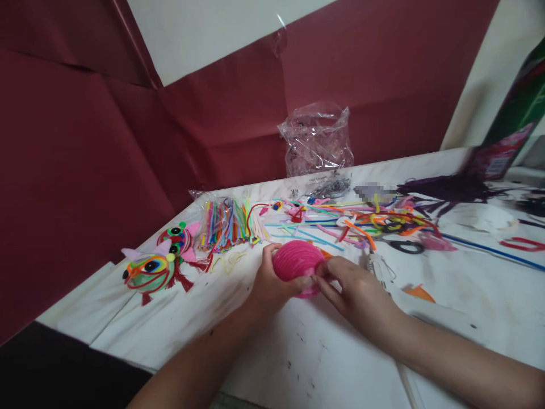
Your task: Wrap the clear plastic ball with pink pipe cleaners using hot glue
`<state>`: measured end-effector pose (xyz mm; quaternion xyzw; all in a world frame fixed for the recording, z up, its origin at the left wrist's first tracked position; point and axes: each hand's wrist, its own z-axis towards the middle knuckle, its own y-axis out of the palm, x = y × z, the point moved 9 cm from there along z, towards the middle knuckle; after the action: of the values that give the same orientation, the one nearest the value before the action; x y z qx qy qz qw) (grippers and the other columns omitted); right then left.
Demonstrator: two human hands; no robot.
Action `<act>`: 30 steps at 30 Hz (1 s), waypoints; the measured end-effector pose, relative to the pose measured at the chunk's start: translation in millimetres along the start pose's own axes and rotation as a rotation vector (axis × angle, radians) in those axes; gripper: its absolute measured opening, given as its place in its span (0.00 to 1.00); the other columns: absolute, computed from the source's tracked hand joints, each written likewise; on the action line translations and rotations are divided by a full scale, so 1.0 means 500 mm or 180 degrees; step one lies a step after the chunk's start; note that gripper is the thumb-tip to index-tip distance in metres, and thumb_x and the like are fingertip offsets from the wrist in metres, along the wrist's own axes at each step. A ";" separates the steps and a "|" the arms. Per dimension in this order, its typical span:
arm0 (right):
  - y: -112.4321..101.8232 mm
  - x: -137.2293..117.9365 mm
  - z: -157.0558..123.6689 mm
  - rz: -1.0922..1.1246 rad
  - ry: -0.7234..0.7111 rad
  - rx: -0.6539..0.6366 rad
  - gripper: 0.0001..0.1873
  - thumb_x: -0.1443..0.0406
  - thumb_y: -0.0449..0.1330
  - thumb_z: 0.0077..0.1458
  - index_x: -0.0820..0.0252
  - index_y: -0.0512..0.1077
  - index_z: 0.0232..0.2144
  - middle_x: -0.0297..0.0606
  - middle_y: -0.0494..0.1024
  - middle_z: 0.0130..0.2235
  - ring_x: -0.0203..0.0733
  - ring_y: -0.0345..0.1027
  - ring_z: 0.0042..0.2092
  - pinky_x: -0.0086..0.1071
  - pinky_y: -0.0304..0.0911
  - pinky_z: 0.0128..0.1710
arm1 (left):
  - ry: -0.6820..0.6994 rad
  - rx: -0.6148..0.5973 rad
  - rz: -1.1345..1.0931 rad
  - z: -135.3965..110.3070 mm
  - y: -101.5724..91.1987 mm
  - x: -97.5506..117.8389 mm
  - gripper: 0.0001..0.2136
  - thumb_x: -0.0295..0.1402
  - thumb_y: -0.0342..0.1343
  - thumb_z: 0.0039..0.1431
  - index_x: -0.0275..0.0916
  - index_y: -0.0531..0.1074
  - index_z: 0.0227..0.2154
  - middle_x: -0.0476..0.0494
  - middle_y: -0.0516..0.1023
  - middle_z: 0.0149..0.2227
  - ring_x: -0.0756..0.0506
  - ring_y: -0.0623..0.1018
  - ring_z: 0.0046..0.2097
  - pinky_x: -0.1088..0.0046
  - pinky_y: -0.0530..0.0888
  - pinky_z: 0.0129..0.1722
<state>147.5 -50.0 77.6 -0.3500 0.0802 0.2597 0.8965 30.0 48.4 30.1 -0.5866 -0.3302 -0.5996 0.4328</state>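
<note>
A pink ball wound from fuzzy pipe cleaner (296,262) rests low over the white table (323,363). My left hand (268,284) cups it from the left, fingers wrapped round its side. From the right, my right hand (355,292) pinches the ball's lower edge with fingertips pressed together. Both hands touch the ball.
Two finished pipe-cleaner fish (159,261) lie at the left. A bag of coloured pipe cleaners (223,224) and a loose pile of cut pieces (361,218) spread behind. Scissors (406,245), a white glue gun (383,272), a clear plastic bag (317,139), dark purple strands (447,187).
</note>
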 end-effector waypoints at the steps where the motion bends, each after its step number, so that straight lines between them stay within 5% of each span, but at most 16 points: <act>1: 0.001 -0.004 0.000 -0.0027 -0.0063 -0.0018 0.09 0.69 0.51 0.60 0.57 0.65 0.27 0.39 0.75 0.25 0.43 0.71 0.26 0.33 0.67 0.24 | -0.0004 -0.0011 0.0043 0.001 0.000 -0.001 0.40 0.39 0.73 0.31 0.41 0.60 0.49 0.41 0.72 0.46 0.41 0.77 0.42 0.67 0.75 0.37; 9: -0.025 -0.002 0.006 -0.0063 -0.0183 0.0264 0.04 0.67 0.54 0.61 0.61 0.68 0.33 0.42 0.77 0.29 0.47 0.73 0.31 0.39 0.69 0.31 | 0.0134 0.0225 0.0048 0.000 -0.012 0.007 0.38 0.38 0.72 0.33 0.39 0.62 0.50 0.40 0.73 0.45 0.40 0.76 0.43 0.66 0.74 0.41; 17: -0.028 -0.028 0.007 -0.0212 -0.0624 0.0198 0.09 0.69 0.54 0.63 0.60 0.68 0.29 0.37 0.74 0.26 0.43 0.69 0.30 0.40 0.62 0.38 | 0.0275 0.0419 0.0024 -0.002 -0.023 0.014 0.37 0.36 0.71 0.35 0.40 0.63 0.50 0.41 0.75 0.44 0.40 0.77 0.43 0.65 0.74 0.42; 22: -0.025 -0.041 0.006 -0.0468 -0.0797 0.0191 0.12 0.69 0.52 0.64 0.60 0.68 0.28 0.37 0.73 0.25 0.42 0.67 0.27 0.37 0.62 0.33 | 0.0296 0.0432 0.0054 -0.010 -0.018 0.021 0.37 0.38 0.71 0.35 0.40 0.62 0.50 0.41 0.75 0.44 0.40 0.77 0.42 0.66 0.74 0.40; 26: -0.025 -0.037 0.006 -0.0615 -0.0685 0.0276 0.16 0.67 0.49 0.65 0.58 0.66 0.24 0.36 0.71 0.21 0.42 0.65 0.24 0.35 0.61 0.27 | 0.0264 0.0439 0.0143 -0.011 -0.013 0.020 0.37 0.40 0.72 0.34 0.41 0.61 0.49 0.42 0.75 0.44 0.41 0.77 0.41 0.68 0.75 0.38; 30: -0.022 0.007 0.013 -0.0047 -0.0074 0.0134 0.09 0.67 0.53 0.63 0.57 0.68 0.29 0.36 0.76 0.26 0.43 0.71 0.28 0.34 0.66 0.28 | 0.0072 0.0445 -0.0083 0.000 -0.015 -0.002 0.35 0.36 0.71 0.34 0.40 0.62 0.48 0.42 0.75 0.43 0.42 0.77 0.41 0.68 0.74 0.38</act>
<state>156.1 -51.1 87.7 -0.3285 0.0726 0.2555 0.9064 23.1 51.8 30.0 -0.5438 -0.3739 -0.5872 0.4687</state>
